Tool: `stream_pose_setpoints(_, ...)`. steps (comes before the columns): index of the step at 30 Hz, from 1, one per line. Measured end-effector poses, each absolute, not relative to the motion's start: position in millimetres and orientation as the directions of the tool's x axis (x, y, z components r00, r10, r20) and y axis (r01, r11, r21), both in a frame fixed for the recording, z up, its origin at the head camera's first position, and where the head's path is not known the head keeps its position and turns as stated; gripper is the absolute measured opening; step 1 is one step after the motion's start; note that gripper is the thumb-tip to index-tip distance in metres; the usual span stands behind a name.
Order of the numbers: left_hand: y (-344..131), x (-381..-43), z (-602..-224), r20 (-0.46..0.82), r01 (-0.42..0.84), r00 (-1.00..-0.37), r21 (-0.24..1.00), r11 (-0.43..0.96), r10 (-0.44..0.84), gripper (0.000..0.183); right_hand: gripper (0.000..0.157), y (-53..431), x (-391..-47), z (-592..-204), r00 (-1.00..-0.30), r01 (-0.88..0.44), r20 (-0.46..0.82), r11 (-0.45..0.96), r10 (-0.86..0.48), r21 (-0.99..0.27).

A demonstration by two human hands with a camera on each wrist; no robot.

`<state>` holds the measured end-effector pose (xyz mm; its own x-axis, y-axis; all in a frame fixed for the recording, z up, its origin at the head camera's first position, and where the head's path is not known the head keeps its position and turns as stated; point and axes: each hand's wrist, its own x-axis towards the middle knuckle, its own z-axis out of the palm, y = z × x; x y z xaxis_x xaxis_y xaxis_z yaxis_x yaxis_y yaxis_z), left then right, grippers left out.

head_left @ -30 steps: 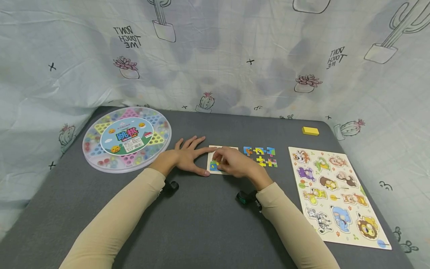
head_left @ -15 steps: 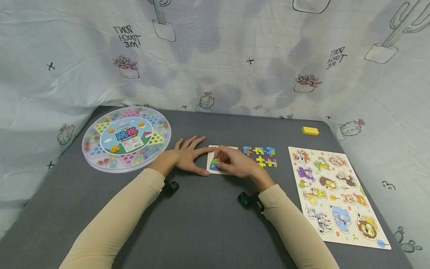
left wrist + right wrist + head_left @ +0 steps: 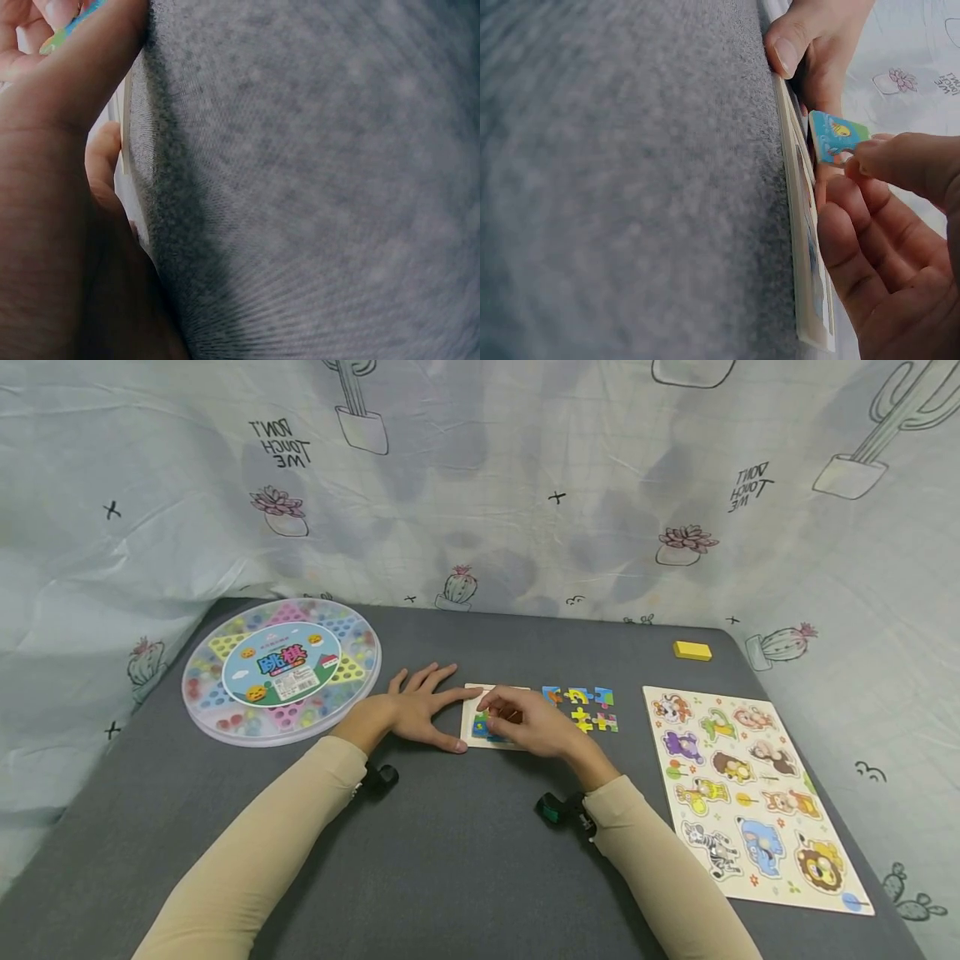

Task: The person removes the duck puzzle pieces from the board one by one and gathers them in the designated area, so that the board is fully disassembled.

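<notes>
My right hand [image 3: 536,722] pinches a blue jigsaw piece [image 3: 838,136] with a yellow duck on it, between thumb and fingers. The piece is tilted up above a small pale puzzle tray [image 3: 795,217]. Most of the tray's inside is hidden by the right hand in the head view. At the tray's left side rests my left hand [image 3: 416,710], fingers spread, with the thumb and index fingertips at its edge. Only part of that hand, seen close up, shows in the left wrist view.
Several loose jigsaw pieces [image 3: 581,719] lie right of the tray. Farther right is an animal puzzle board [image 3: 738,877], with a yellow block [image 3: 692,651] behind it. A round Chinese checkers box [image 3: 283,664] lies at the left. A printed cloth [image 3: 510,527] hangs behind the grey table [image 3: 450,860].
My right hand has shifted slightly to the right and turned a little, and the pinched jigsaw piece has moved with it. The left hand stays at the tray.
</notes>
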<state>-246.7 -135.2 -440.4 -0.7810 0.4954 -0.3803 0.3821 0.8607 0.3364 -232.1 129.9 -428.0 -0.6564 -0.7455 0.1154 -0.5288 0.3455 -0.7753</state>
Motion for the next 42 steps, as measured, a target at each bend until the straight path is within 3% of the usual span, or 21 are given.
stream_pose_setpoints(33, -130, -247, -446, -0.375, 0.38, -0.782, 0.345, 0.858, 0.497, 0.102, 0.025, 190, -230, -404, -0.684, -0.436, 0.072, 0.328, -0.726, -0.838)
stream_pose_setpoints(42, -134, -248, -444, -0.374, 0.385, -0.787, 0.323, 0.864, 0.491, 0.102, 0.025, 208, -230, -409, -0.717, -0.406, 0.022, 0.391, -0.697, -0.826)
